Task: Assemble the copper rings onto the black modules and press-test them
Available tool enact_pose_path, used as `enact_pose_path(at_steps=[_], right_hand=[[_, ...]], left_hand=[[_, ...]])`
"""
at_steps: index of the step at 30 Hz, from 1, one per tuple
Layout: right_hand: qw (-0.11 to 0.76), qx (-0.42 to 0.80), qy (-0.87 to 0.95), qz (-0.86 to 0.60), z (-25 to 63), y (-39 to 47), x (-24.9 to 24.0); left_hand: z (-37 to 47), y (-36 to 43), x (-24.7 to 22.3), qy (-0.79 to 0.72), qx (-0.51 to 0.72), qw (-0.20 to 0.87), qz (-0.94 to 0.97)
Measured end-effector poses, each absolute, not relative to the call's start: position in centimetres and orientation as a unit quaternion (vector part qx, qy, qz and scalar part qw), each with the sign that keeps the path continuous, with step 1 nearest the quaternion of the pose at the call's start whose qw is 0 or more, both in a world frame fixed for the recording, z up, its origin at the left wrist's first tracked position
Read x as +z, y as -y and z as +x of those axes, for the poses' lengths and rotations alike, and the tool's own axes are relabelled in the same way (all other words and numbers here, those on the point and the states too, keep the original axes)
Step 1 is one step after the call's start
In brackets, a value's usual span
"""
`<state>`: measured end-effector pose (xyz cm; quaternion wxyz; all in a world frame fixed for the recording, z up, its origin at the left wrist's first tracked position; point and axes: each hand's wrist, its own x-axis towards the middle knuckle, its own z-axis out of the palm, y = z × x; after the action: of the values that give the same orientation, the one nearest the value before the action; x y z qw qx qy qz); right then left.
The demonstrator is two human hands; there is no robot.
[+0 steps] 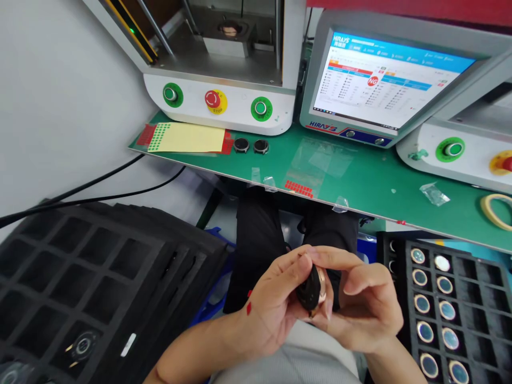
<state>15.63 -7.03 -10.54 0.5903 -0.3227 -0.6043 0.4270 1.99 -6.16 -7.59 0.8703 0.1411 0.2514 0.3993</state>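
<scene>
In front of my lap, both hands are around a smartwatch case (310,290) with a black face and a rose-gold rim, tilted on its edge. My left hand (276,293) pinches it, the thumb along its upper side. My right hand (366,298) reaches in from the other side; its index fingertip meets the top of the case and other fingers lie by the lower edge. The right thumb is bent, off the case. Part of the case is hidden behind my fingers. Small red stickers (248,308) cling to my left wrist.
Two watch cases (251,145) lie by a yellow sticker sheet (190,137) on the green bench (360,176). A press machine (218,104) and a monitor (388,80) showing "NG" stand behind. Black foam trays (72,266) are stacked left; a tray (476,320) of gold-rimmed watch cases sits right.
</scene>
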Motion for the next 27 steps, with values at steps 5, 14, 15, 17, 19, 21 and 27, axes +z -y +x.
enact_pose_path(at_steps=[5, 14, 15, 17, 19, 21, 27], right_hand=[[0.565, 0.411, 0.637, -0.325, 15.8, 7.0, -10.6], [0.585, 0.410, 0.625, -0.315, 15.5, 6.7, -11.1], [0.586, 0.401, 0.631, -0.313, 15.5, 6.6, -11.1], [0.581, 0.379, 0.651, -0.309, 15.4, 6.2, -10.9], [0.583, 0.360, 0.660, -0.308, 15.1, 6.1, -10.9], [0.589, 0.357, 0.653, -0.316, 14.7, 6.2, -11.2], [0.552, 0.291, 0.638, -0.451, 17.9, 4.9, -12.3]], left_hand=[[1.9, 6.5, -7.8, -0.244, 0.414, 0.869, 0.120], [1.5, 6.4, -8.2, -0.225, 0.418, 0.875, 0.096], [1.5, 6.4, -8.3, -0.222, 0.413, 0.878, 0.093], [1.4, 6.3, -8.6, -0.217, 0.411, 0.882, 0.080], [1.4, 6.2, -8.9, -0.226, 0.416, 0.878, 0.066], [1.6, 5.9, -9.3, -0.250, 0.414, 0.873, 0.063], [2.5, 2.8, -12.1, -0.266, 0.349, 0.882, 0.168]])
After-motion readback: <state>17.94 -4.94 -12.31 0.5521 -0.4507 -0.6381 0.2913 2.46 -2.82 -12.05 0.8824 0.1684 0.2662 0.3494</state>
